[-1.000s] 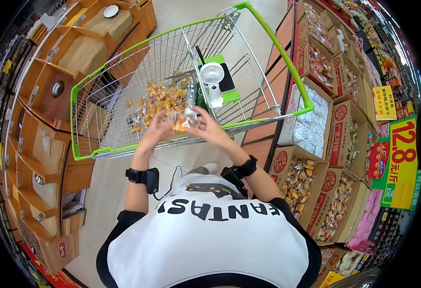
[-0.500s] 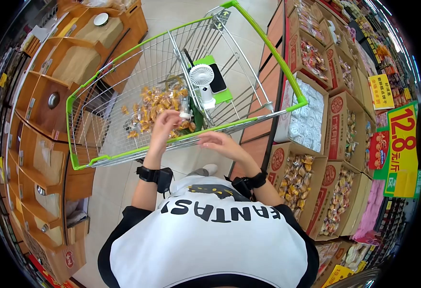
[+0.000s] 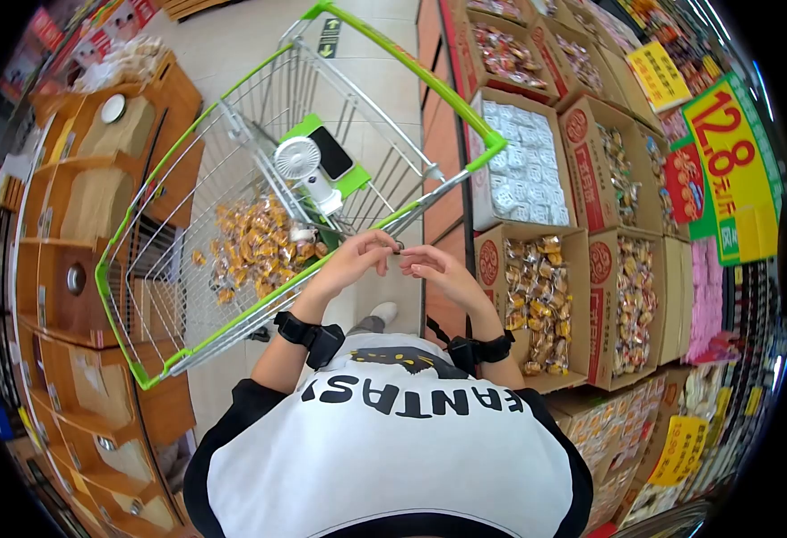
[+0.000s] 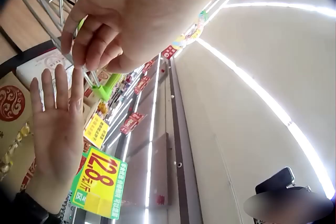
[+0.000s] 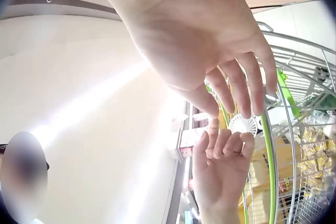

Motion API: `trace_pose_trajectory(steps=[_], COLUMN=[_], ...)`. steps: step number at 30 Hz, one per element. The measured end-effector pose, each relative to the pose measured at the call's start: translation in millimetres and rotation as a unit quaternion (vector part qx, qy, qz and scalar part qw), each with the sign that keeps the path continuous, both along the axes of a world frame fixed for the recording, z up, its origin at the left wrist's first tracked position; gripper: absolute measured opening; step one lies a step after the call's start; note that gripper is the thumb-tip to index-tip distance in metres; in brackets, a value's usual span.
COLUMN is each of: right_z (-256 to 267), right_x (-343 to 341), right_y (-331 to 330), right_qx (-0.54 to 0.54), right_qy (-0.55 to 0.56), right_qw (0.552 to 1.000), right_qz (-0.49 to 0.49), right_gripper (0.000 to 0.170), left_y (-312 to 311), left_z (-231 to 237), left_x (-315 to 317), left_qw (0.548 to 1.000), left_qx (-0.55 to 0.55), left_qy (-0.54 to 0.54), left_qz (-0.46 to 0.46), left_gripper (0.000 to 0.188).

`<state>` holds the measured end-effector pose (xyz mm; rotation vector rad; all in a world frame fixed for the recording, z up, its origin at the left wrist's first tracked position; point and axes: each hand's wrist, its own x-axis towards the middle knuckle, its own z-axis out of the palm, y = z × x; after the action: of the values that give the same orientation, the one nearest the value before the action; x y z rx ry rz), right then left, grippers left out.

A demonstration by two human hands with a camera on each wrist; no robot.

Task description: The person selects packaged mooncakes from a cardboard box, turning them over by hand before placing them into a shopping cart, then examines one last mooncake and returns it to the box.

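In the head view my left hand (image 3: 354, 265) and right hand (image 3: 447, 280) hang over the near side of the shopping cart (image 3: 272, 294), fingertips close together. The left fingers curl loosely with nothing in them, as the left wrist view shows too. My right hand (image 5: 210, 45) is relaxed with its fingers apart and an empty palm in the right wrist view. Inside the cart, left of my hands, lies a heap of orange-and-gold wrapped sweets (image 3: 254, 242) in a clear bag. A white handheld fan (image 3: 298, 159) and a black phone (image 3: 330, 152) sit farther back on a green panel.
Along the right stand cardboard boxes: one of white-wrapped packets (image 3: 523, 166), others of wrapped sweets (image 3: 541, 305). A yellow-green price sign (image 3: 736, 170) rises behind them. On the left runs a wooden display shelf (image 3: 84, 332) with several bins. Pale floor tiles (image 3: 375, 81) show beyond the cart.
A second ago both hands held the clear bag of sweets; now it lies in the cart and both hands are empty. They have shifted right, and the view has turned toward the boxes.
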<state>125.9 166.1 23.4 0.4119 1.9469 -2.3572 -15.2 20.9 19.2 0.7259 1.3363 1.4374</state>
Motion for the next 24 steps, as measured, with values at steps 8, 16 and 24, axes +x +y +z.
trace_pose_trajectory(steps=[8, 16, 24], right_z=[-2, 3, 11], right_x=[55, 110, 163], right_y=[23, 28, 23], right_qx=[0.019, 0.023, 0.018], right_qy=[0.007, 0.007, 0.02], right_qw=[0.99, 0.962, 0.918], right_qz=[-0.14, -0.272, -0.395], right_gripper=[0.03, 0.027, 0.024], left_y=[51, 95, 129], left_z=[-10, -15, -11], left_x=[24, 53, 97], left_qw=[0.994, 0.974, 0.942], left_qx=[-0.023, -0.026, -0.023], left_qy=[0.01, 0.017, -0.011], left_qz=[-0.111, -0.223, -0.335], left_gripper=[0.016, 0.017, 0.016])
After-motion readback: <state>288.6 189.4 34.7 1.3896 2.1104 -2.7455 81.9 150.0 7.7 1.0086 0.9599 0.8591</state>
